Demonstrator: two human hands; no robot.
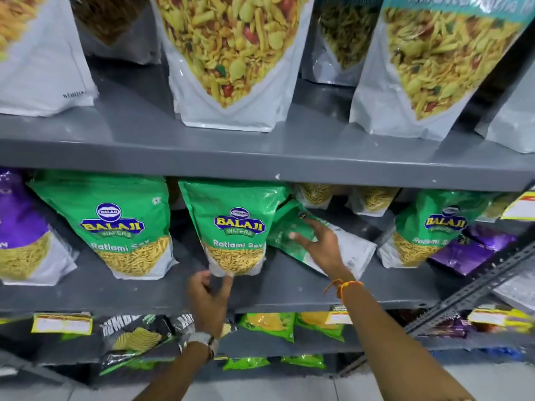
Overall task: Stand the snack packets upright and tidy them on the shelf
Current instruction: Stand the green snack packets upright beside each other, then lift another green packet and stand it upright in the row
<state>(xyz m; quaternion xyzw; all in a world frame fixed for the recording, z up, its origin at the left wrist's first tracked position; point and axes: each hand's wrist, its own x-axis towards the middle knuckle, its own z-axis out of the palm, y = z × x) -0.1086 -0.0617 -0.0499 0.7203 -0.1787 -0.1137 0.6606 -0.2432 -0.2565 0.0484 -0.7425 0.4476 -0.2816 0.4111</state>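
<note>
Green snack packets stand on the grey middle shelf (289, 287). My left hand (207, 296) pinches the bottom edge of the middle upright green packet (236, 227). To its right a fallen green packet (292, 230) lies tilted on its side, and my right hand (318, 244) rests on it with fingers curled over its edge. Another upright green packet (118, 227) stands further left, and one more green packet (425, 230) leans at the right.
Purple packets sit at the far left (17, 227) and lie flat at the right (469, 253). Large white pouches (231, 59) fill the upper shelf. Lower shelves hold chip bags (133, 340) and yellow price tags. A slotted metal upright (474, 287) slants at the right.
</note>
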